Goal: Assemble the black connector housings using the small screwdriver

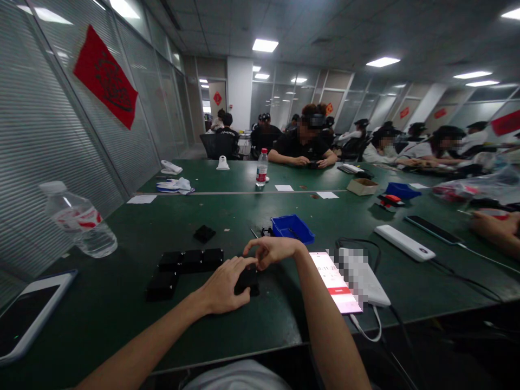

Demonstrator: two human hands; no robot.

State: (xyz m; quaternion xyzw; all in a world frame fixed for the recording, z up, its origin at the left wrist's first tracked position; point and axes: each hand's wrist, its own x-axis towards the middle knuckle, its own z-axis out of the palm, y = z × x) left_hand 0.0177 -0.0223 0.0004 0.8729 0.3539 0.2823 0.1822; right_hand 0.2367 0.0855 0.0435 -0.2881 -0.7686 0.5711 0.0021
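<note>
A square black case (248, 283) lies on the green table in front of me, partly covered by my hands. My left hand (226, 286) is closed around its left side, with the thumb along the near edge. Over its far right corner, my right hand (273, 251) is bent down with thumb and fingertips pinched together. Whatever sits between those fingertips is too small or hidden to tell. Left of my hands, several similar black cases (190, 260) stand in an L shape. A separate flat black piece (204, 233) rests farther back.
Beyond my right hand is a blue tray (292, 228) beside small black parts (266, 232). A lit phone (335, 284) and a cabled white device (365, 279) lie at right. Water bottles (83, 222), a dark phone (34, 309) and a white power bank (404, 242) surround the area. People sit opposite.
</note>
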